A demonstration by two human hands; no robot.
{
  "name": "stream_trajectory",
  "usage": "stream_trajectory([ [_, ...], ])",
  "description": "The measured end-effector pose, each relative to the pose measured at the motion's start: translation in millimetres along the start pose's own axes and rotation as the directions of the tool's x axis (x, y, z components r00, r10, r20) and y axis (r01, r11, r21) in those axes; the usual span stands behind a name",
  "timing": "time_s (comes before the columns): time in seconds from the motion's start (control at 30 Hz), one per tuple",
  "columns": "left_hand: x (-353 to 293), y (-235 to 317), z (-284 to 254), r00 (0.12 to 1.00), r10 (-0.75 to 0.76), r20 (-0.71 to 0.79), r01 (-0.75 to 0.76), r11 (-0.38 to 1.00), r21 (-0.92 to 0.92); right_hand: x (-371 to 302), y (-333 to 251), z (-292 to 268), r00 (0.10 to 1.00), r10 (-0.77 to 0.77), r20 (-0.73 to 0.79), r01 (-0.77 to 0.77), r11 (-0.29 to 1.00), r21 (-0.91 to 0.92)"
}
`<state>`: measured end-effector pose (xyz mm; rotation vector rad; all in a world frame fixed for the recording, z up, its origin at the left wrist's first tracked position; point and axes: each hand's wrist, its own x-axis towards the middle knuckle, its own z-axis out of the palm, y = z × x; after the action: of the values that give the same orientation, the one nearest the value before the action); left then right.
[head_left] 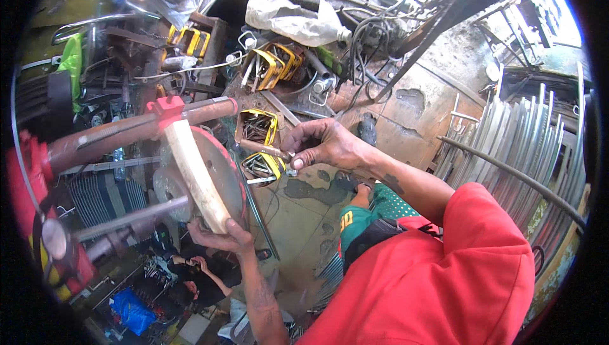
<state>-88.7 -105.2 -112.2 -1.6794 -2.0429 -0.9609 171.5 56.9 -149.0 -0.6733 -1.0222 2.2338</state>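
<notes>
My right hand (327,144) is closed in a pinch around one end of a short brownish rod (261,147). The rod points left, above yellow-edged boxes of metal pieces. My left hand (223,236) grips the lower end of a pale curved strip (196,170), thumb in front and fingers partly hidden behind. That strip runs up to a red clamp (168,109) on a rusty pipe frame. Behind it stands a large round wheel (231,177) with a reddish rim, mounted on a metal shaft (136,218).
Yellow-edged boxes (261,128) of bolts and rods sit past the wheel. Many metal rods (514,135) lean at right, with a dark bar (514,180) crossing them. A co-worker in black (203,275) sits lower left near a blue bag (132,311). A slanting post (431,34) stands far right.
</notes>
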Motion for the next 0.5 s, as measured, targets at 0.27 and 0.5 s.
stream_trajectory([
  [0.27, -10.4, 123.1, -75.3, 0.697, -0.465, 0.546, 0.590, -0.062, -0.805, -85.1, -48.9, 108.9, 0.979, -0.011, 0.203, 0.060, 0.970, -0.236],
  [0.5, -17.8, 125.4, -150.5, 0.490, -0.433, 0.757, 0.449, -0.619, -0.645, -128.2, -49.9, 202.3, 0.959, 0.029, 0.281, 0.086, 0.918, -0.386],
])
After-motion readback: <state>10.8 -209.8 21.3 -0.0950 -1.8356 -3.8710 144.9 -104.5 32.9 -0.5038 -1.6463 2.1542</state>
